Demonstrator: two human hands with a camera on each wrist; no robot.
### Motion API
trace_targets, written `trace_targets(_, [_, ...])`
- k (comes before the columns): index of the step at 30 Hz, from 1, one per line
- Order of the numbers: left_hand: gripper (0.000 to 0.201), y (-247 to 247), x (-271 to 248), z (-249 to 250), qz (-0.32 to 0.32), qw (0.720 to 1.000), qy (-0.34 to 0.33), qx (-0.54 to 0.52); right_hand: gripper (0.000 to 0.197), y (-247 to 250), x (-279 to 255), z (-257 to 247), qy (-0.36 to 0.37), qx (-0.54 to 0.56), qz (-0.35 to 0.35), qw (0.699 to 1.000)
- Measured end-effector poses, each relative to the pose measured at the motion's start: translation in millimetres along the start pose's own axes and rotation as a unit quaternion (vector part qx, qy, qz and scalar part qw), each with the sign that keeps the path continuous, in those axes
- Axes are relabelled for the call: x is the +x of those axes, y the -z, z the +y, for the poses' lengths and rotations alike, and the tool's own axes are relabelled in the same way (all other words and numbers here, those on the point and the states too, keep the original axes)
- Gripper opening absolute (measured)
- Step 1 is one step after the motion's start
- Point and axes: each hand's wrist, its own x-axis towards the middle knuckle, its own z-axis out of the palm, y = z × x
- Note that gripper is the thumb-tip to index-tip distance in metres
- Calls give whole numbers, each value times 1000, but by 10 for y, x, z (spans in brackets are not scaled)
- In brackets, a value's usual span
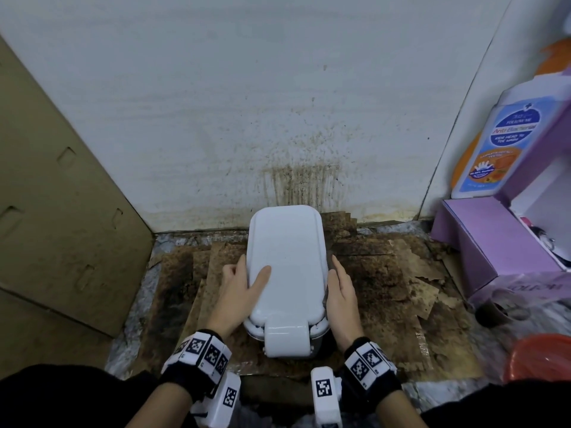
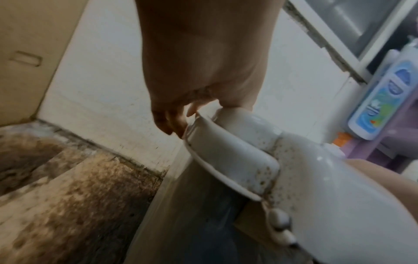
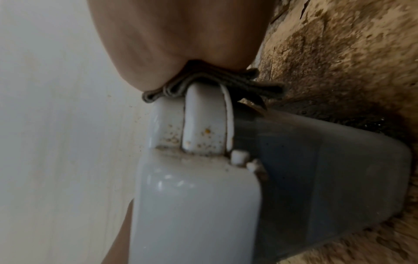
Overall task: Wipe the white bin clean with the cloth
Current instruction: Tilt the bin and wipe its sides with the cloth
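A white bin (image 1: 287,257) with its lid down stands on the floor against the wall. My left hand (image 1: 244,282) grips the lid's left edge, thumb on top and fingers curled over the rim (image 2: 174,123). My right hand (image 1: 340,285) lies flat along the lid's right edge with its visible fingers straight. It presses a folded grey cloth (image 3: 203,84) against that edge. From the head view the cloth (image 1: 329,262) shows only as a dark sliver. Brown specks dot the bin's hinge area (image 3: 199,141), also seen on the bin (image 2: 271,160) from the left.
The wall (image 1: 302,180) behind the bin is streaked brown. Stained cardboard sheets (image 1: 386,273) cover the floor. A tall cardboard panel (image 1: 55,196) leans at the left. At the right stand a purple box (image 1: 500,242), a wash bottle (image 1: 500,143) and a red bowl (image 1: 540,356).
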Motion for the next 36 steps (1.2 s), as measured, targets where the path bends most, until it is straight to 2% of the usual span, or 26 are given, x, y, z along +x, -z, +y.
trace_targets(2, [74,34,-19,32,55,991,-9,126,44,1,-8,8,2,4,-2,1000])
trace_targets(4, [73,84,-55,90,94,976,-64,183,44,-16,-11,30,5,14,-6,1000])
trace_targets(6, [68,99,-67,134,100,970,-110,192,44,-43,-4,70,5,35,-12,999])
trace_targets(11, [63,1,-143,318,64,972,-156,162,43,-117,-20,85,-2,80,-54,995])
trace_targets(18, [68,-16,-126,276,39,978,-129,162,38,-273,-37,27,-17,144,-125,982])
trace_targets(22, [70,13,-103,163,56,976,-131,167,38,-374,-14,125,-82,224,-89,967])
trace_targets(25, [66,51,-91,85,63,974,-140,167,38,-415,-18,155,-79,257,-25,963])
trace_targets(27, [65,81,-82,49,65,974,-140,164,39,-431,-31,169,-55,234,2,971])
trace_targets(29, [65,116,-73,14,67,974,-139,163,40,-464,-45,187,-23,187,0,982])
trace_targets(33, [63,173,-41,-64,56,974,-138,171,38,-648,-155,189,27,104,-77,991])
trace_targets(36, [67,201,-7,-123,50,973,-137,179,45,-873,-259,247,57,35,-141,988])
